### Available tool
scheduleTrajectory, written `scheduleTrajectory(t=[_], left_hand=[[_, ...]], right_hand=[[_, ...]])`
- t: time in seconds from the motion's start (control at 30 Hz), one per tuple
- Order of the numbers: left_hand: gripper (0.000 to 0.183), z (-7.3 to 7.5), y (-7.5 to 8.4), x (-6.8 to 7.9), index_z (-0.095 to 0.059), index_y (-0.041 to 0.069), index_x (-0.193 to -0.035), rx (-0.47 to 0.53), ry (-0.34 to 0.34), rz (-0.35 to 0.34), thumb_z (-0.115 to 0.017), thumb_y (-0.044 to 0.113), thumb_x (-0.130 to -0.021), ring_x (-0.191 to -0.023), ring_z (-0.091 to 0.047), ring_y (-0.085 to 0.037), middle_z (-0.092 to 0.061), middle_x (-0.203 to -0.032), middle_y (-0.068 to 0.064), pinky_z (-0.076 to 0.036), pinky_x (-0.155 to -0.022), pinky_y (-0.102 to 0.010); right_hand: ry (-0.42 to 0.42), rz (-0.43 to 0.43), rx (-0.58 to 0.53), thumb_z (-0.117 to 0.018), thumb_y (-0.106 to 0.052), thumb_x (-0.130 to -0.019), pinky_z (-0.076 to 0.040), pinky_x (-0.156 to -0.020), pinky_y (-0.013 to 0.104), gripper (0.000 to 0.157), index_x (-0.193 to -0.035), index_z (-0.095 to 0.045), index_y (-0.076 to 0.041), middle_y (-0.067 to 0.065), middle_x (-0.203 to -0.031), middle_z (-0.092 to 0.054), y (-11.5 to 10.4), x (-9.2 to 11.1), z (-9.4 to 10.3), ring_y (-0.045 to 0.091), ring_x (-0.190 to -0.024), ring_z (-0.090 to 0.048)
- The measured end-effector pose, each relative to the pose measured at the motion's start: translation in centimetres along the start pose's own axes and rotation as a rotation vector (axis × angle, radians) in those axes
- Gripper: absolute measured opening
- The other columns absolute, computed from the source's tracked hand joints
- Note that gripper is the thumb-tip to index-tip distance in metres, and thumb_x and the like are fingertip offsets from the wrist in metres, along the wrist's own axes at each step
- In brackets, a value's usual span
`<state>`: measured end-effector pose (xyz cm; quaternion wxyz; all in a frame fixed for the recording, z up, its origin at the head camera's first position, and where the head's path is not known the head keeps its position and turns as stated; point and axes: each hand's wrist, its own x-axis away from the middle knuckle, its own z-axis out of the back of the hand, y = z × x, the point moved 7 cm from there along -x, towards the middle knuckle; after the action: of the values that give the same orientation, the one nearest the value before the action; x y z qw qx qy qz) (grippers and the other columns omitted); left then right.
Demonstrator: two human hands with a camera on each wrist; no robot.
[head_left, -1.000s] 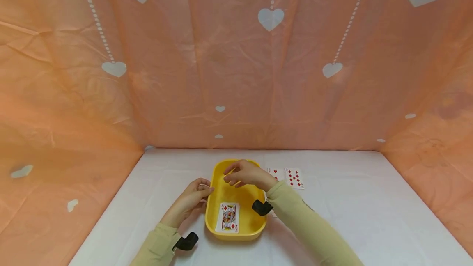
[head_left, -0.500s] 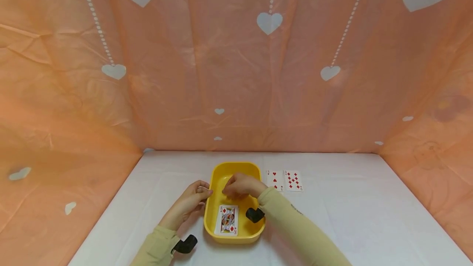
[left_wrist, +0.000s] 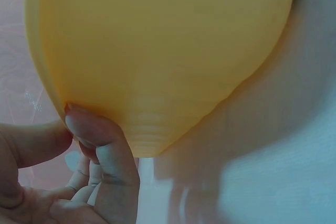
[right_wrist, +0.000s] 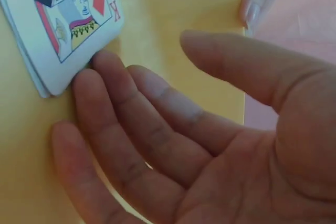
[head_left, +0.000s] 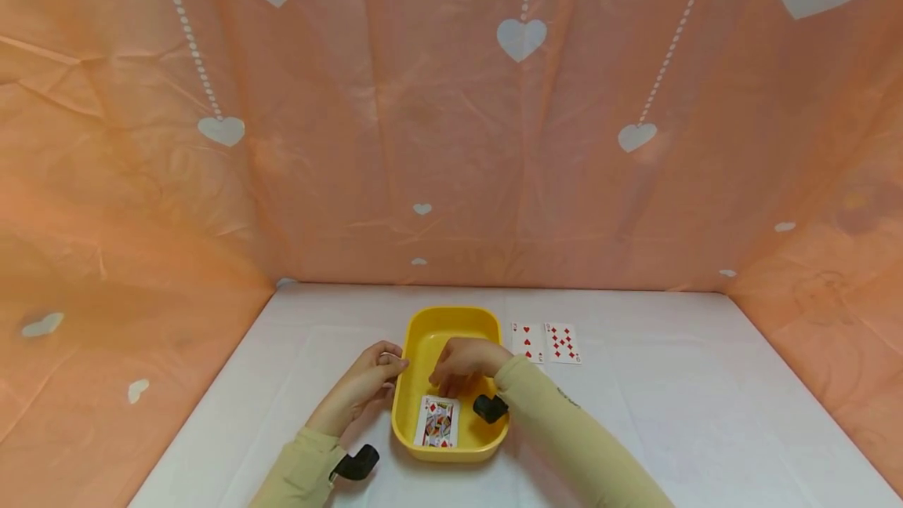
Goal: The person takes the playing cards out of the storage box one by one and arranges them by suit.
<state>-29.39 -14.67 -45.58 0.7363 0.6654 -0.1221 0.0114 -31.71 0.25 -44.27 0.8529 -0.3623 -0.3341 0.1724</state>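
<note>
In the head view, a yellow plastic tray (head_left: 443, 455) stands on the table, holding a small stack of playing cards (head_left: 437, 425) at its near end. The top card is a king of diamonds (right_wrist: 86, 11), face up. My left hand (head_left: 361, 389) pinches the tray's left rim between thumb and finger, as the left wrist view shows against the tray wall (left_wrist: 168, 40). Inside the tray is my right hand (head_left: 467, 363). Its fingertips (right_wrist: 88, 85) are at the stack's far edge, seemingly touching it, while the thumb stays apart. The cards beneath the top one are mostly hidden.
Right of the tray, a three of hearts (head_left: 526, 341) and a diamonds number card (head_left: 562, 343) lie face up side by side. A white cloth (head_left: 670, 398) covers the table. An orange curtain (head_left: 451, 139) with white hearts encloses the back and sides.
My right hand has lowered into the tray and moved nearer, to the cards. The stack has slid slightly toward the near wall. My left hand keeps its hold on the rim.
</note>
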Motion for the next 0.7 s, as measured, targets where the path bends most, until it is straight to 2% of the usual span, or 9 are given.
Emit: scheduleTrajectory(t=[0.1,0.2,0.33,0.4,0.5,0.57,0.7], left_hand=[[0.022,0.0,0.0,-0.1,-0.047,-0.003,-0.110,0.001,0.004,0.003,-0.058,0.008,-0.095,-0.062,-0.055,-0.012,-0.060,-0.080,-0.006,-0.040,-0.050,-0.023],[0.021,0.0,0.0,-0.1,-0.047,-0.003,-0.109,0.002,0.007,0.003,-0.058,0.008,-0.095,-0.064,-0.055,-0.012,-0.059,-0.081,-0.006,-0.041,-0.051,-0.023],[0.022,0.1,0.0,-0.1,-0.046,-0.002,-0.109,0.001,0.006,0.003,-0.058,0.009,-0.095,-0.066,-0.055,-0.013,-0.058,-0.082,-0.006,-0.042,-0.053,-0.024],[0.022,0.1,0.0,-0.1,-0.046,-0.002,-0.109,-0.002,0.003,0.003,-0.058,0.010,-0.095,-0.066,-0.055,-0.014,-0.058,-0.082,-0.006,-0.043,-0.053,-0.024],[0.021,0.1,0.1,0.0,-0.046,-0.002,-0.109,-0.007,0.007,0.007,-0.057,0.010,-0.095,-0.066,-0.055,-0.013,-0.058,-0.081,-0.005,-0.042,-0.053,-0.024],[0.021,0.1,0.1,0.0,-0.046,-0.002,-0.109,-0.008,0.009,0.008,-0.057,0.010,-0.095,-0.066,-0.055,-0.013,-0.058,-0.081,-0.005,-0.042,-0.053,-0.024],[0.022,0.0,0.0,0.0,-0.046,-0.003,-0.110,-0.006,0.007,0.008,-0.058,0.009,-0.095,-0.065,-0.055,-0.011,-0.059,-0.082,-0.006,-0.041,-0.051,-0.022]], right_hand=[[-0.029,0.001,-0.001,-0.069,-0.017,-0.086,-0.046,-0.056,0.027,0.016,-0.083,-0.073,-0.002,0.010,-0.076,-0.070,0.1,0.0,-0.2,0.021,-0.067,-0.065],[-0.058,0.015,0.000,-0.070,-0.014,-0.084,-0.038,-0.049,0.024,0.014,-0.077,-0.071,-0.002,0.004,-0.065,-0.063,0.1,0.1,-0.3,0.014,-0.056,-0.052],[-0.091,0.040,0.036,-0.073,-0.009,-0.081,-0.029,-0.045,0.022,0.011,-0.073,-0.069,-0.004,0.001,-0.059,-0.053,0.1,0.1,-0.5,0.012,-0.049,-0.039],[-0.086,0.044,0.060,-0.075,-0.007,-0.080,-0.032,-0.046,0.021,0.010,-0.073,-0.069,-0.005,0.000,-0.060,-0.056,0.1,0.1,-0.4,0.011,-0.050,-0.042],[-0.047,0.046,0.078,-0.076,-0.006,-0.080,-0.036,-0.049,0.021,0.007,-0.078,-0.069,-0.005,0.000,-0.064,-0.060,0.1,0.0,0.0,0.010,-0.054,-0.046],[0.010,0.035,0.064,-0.077,-0.006,-0.079,-0.039,-0.052,0.021,0.007,-0.082,-0.070,-0.005,0.000,-0.068,-0.063,0.2,-0.2,0.6,0.010,-0.057,-0.050],[0.133,0.014,-0.042,-0.076,-0.005,-0.079,-0.047,-0.056,0.024,0.012,-0.090,-0.072,-0.003,0.004,-0.073,-0.065,0.7,-0.5,1.8,0.012,-0.061,-0.056]])
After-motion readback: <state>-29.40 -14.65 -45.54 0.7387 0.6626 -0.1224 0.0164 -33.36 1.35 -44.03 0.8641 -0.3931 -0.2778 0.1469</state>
